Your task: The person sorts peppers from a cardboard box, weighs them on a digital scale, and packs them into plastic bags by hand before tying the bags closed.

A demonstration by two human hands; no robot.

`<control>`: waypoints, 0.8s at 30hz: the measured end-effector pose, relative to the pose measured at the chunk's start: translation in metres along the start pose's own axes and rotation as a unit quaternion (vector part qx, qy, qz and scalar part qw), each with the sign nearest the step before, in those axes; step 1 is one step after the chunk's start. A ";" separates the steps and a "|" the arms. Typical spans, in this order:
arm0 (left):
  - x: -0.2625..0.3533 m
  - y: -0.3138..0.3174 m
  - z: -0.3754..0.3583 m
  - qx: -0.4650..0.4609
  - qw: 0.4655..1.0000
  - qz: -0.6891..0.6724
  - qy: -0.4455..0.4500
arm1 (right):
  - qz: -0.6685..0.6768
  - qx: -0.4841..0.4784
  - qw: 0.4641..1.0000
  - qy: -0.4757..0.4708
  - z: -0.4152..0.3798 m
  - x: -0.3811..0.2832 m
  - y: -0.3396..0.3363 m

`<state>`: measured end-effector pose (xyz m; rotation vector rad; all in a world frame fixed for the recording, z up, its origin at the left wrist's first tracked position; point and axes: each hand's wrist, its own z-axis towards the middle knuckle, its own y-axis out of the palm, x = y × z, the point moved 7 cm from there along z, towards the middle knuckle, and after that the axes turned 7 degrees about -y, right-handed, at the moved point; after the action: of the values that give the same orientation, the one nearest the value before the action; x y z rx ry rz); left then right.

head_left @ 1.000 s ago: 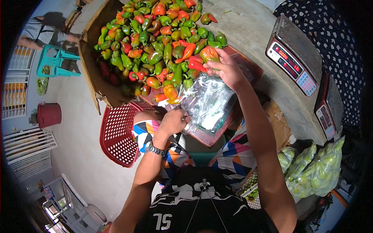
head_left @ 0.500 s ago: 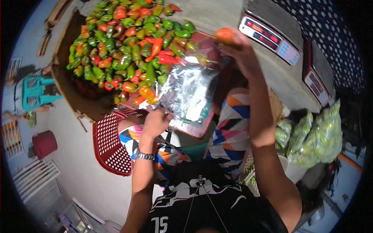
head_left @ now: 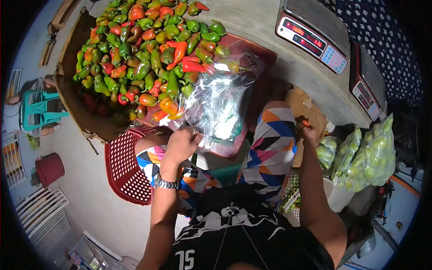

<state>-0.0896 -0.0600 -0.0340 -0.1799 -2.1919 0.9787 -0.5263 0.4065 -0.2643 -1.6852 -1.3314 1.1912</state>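
Observation:
My left hand point(head_left: 182, 143), a metal watch on its wrist, is closed on the near edge of a clear plastic bag point(head_left: 222, 105). The bag lies flat and shiny on a dark red board point(head_left: 261, 54). Just beyond it spreads a big heap of green, red and orange peppers point(head_left: 144, 58). Low on the right, beside my knee, my right hand point(head_left: 308, 133) is closed with a red-orange pepper point(head_left: 305, 123) at its fingertips. That hand is in shade over a cardboard box point(head_left: 310, 105), and its fingers are partly hidden.
Two digital scales point(head_left: 312, 38) point(head_left: 365, 96) stand on the concrete ledge at the right. Filled bags of green peppers point(head_left: 366, 155) sit below them. A red perforated basket point(head_left: 128, 166) is by my left leg. A person sits near a teal chair point(head_left: 40, 108) at far left.
My right hand has come down and toward me, from above the board near the scale to beside my right knee, with the red-orange pepper. My left hand stays at the bag's edge.

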 end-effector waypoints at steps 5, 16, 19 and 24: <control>-0.005 0.002 -0.003 0.009 1.000 0.027 0.013 | 0.077 0.065 0.994 -0.028 0.000 -0.039 0.004; -0.006 0.003 -0.006 -0.006 0.999 0.034 0.008 | -0.044 -0.044 0.981 -0.182 0.073 -0.033 0.067; -0.005 0.001 -0.007 -0.004 0.999 0.030 0.015 | 0.010 0.025 0.988 -0.151 0.046 -0.128 -0.030; -0.006 0.003 -0.008 -0.009 0.999 0.029 0.012 | -0.089 0.074 0.988 -0.099 0.057 -0.239 -0.127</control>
<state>-0.0805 -0.0555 -0.0363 -0.2635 -2.1853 0.9847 -0.6387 0.2057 -0.1110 -1.3419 -1.4400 1.3440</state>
